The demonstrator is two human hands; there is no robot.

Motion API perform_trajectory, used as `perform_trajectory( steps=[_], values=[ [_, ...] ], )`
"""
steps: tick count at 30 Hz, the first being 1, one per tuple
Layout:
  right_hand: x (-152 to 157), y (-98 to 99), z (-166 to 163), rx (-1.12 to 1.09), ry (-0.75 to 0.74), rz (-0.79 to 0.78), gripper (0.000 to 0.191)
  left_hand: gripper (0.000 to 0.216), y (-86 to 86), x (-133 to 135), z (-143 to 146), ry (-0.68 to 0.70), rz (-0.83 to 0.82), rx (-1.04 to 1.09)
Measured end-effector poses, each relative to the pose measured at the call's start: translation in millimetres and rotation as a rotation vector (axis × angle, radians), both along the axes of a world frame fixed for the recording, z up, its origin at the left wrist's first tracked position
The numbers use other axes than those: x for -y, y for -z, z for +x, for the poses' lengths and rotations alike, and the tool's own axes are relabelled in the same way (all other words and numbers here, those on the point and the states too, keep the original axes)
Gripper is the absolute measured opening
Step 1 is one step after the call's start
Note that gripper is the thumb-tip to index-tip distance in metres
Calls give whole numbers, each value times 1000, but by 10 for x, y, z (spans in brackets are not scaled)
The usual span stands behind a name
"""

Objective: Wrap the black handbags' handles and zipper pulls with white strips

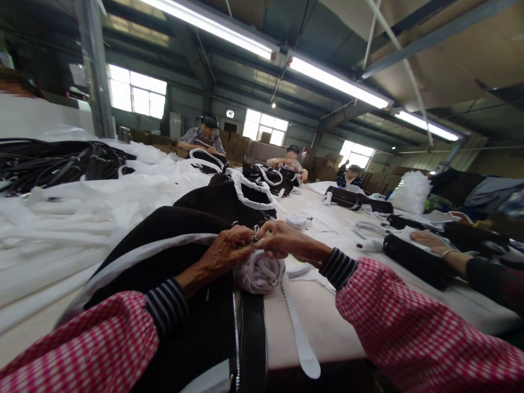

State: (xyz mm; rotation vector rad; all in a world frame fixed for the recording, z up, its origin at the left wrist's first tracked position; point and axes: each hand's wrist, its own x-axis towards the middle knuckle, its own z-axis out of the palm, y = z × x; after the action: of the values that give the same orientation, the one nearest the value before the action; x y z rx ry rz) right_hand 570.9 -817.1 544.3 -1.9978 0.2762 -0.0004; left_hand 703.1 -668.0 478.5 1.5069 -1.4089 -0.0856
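Observation:
A large black bag (164, 240) lies on the table in front of me, with a white-wrapped strap along it and a silver zipper (236, 338) down its side. My left hand (229, 248) pinches a small metal clasp (255, 236) at the bag's edge; its exact kind is hard to make out. From the other side my right hand (282, 240) grips the same clasp, thumb and fingers pressed together. Just below both hands sits a bundled white-wrapped strap (262, 273). A white strip with a rounded end (305, 349) hangs down beside it.
More black bags with white-wrapped handles (251, 191) stand beyond mine. Black straps (61, 164) are heaped at the left, near white wrapping sheets (61, 213). At the right, another person's hand (429, 242) rests by a black bag (413, 259). Several people sit farther back.

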Motion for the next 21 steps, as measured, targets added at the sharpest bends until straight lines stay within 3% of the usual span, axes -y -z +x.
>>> perform_trajectory(
  steps=[7, 11, 17, 21],
  values=[
    [123, 93, 146, -14, -29, 116, 28, 27, -29, -54, 50, -17, 78, 6],
    [156, 126, 141, 49, 28, 186, 26, 30, -97, -99, 68, -3, 119, 44],
    [128, 177, 136, 132, 22, 246, 18, 45, -183, -79, 62, -144, 88, -79],
    [29, 141, 157, 155, -4, 193, 20, 41, -330, -60, 22, -248, 70, 242]
  ],
)
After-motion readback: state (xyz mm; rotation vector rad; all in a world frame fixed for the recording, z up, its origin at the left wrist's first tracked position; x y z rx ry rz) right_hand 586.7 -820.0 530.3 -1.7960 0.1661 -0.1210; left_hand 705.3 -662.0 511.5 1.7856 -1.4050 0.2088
